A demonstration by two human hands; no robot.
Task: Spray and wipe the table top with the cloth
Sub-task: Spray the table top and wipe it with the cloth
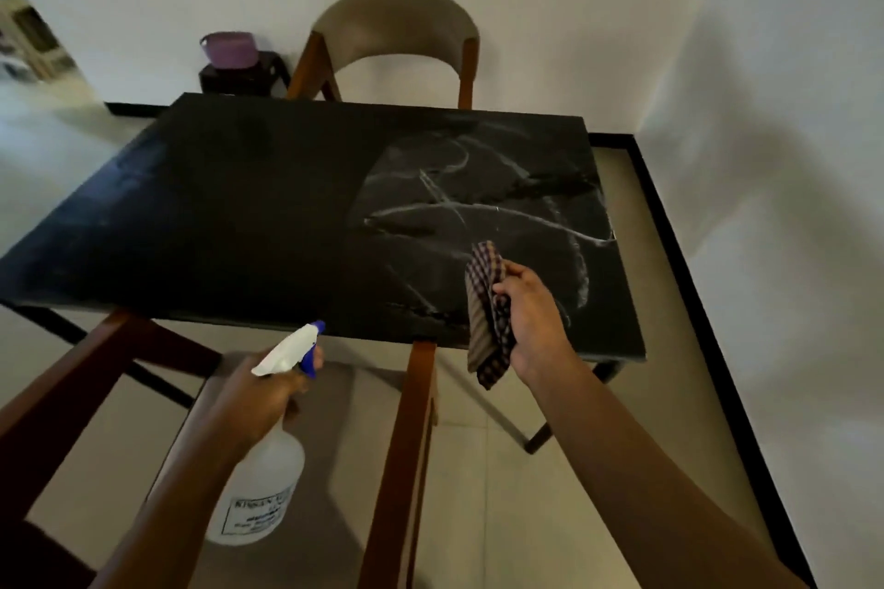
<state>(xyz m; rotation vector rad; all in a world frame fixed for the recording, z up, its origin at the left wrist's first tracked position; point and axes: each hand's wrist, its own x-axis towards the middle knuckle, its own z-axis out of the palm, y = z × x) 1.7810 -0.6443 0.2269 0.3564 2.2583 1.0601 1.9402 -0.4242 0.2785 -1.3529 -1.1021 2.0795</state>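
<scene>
My left hand (260,397) grips the spray bottle (260,483) below the near edge; my right hand (531,316) bunches the checked cloth (485,316) just over the streaked right half of the table top (239,215) — I'd aim at the dull left half, then wipe in overlapping passes.

Domestic dining area: dark stone-topped table (239,206), upholstered wooden chair (397,38) against plain walls, tiled floor (502,493).
</scene>
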